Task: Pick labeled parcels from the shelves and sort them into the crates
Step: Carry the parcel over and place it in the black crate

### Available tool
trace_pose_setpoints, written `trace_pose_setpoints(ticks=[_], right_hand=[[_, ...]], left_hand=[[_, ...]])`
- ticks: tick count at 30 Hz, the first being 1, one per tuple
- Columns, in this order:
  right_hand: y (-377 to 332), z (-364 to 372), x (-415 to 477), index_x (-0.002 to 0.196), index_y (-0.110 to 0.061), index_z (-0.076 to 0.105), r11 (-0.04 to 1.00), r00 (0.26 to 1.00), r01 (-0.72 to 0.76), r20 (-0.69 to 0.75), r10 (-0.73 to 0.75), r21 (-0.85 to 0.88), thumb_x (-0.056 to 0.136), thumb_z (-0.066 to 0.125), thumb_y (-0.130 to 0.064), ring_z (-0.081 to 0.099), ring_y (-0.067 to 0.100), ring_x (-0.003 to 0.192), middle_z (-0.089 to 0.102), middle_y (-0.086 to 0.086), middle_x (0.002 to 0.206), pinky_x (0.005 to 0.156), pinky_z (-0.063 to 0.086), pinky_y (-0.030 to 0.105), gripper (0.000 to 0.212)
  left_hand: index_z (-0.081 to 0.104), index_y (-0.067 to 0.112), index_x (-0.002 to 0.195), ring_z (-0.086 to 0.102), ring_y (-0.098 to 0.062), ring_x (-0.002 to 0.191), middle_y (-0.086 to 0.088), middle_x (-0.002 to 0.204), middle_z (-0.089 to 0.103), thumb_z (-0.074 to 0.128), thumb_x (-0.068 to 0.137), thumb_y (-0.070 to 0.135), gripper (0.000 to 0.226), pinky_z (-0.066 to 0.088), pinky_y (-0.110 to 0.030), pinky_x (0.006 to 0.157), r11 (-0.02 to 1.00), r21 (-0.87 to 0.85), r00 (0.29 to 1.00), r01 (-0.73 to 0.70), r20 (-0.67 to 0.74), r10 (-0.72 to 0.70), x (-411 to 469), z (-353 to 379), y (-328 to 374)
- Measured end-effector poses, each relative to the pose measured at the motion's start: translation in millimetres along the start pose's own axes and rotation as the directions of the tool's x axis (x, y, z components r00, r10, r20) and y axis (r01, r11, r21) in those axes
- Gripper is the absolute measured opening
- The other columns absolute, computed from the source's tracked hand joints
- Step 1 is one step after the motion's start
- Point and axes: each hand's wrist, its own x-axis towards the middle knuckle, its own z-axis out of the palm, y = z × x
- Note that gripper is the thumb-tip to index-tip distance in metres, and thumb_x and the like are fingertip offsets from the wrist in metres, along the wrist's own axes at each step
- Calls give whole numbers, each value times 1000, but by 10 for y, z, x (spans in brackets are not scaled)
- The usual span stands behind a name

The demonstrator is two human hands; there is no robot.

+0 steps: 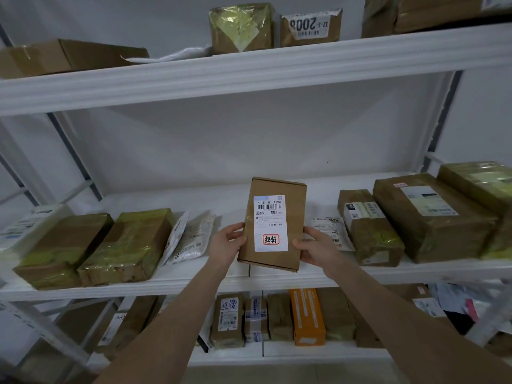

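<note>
- Standing tilted above the front of the middle shelf [277,281], a flat rectangular cardboard parcel [293,206] of plain matte brown faces the camera, held clear of the white board.
- A white shipping label [270,223] covers much of its face, printed with barcodes and a red-bordered stamp near the bottom.
- The left hand [225,243] grips the parcel's lower left edge, thumb on the front and fingers curled behind.
- The right hand [314,249] clasps the lower right edge the same way, thumb pressed beside the label.
- To the left, 2 boxy parcels wrapped in glossy yellowish tape [91,245] lie side by side, with white plastic mailers [188,236] leaning just beyond them.
- To the right, another white mailer [329,228] sits behind the right hand, then 3 larger taped cartons [432,217] packed close together.
- The upper shelf [249,76] carries a flat open carton and several taped boxes.
- The lower shelf [304,353] holds upright parcels, among them a narrow orange box [307,317].
- Both bare forearms reach up across the lower shelf's front.
</note>
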Motion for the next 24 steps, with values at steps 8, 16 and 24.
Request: trace_pose_setpoints(ticks=[8,16,24], right_hand=[[91,76,32,139,-19,48,990,993,96,-58,-103,-105,88,60,6,65,26,98,68,12,105,85,56,41,58],[227,155,35,137,-21,51,984,991,100,-72,-112,-145,87,62,3,67,24,90,67,5,89,83,57,44,57],[352,311,95,135,-25,53,971,991,89,-75,-108,-222,85,66,-2,68,26,90,69,5,90,84,56,49,57]], left_hand=[[62,10,124,63,-26,105,-10,112,68,63,84,0,41,53,-49,91,997,73,998,-1,-55,5,-24,57,-132],[61,13,128,64,-24,104,-4,114,69,62,81,5,47,53,-48,91,990,130,996,57,-71,-48,-104,29,-256],[62,14,126,64,-25,105,-5,114,70,63,81,2,47,52,-46,93,985,118,988,122,-113,-109,-192,-91,-312]])
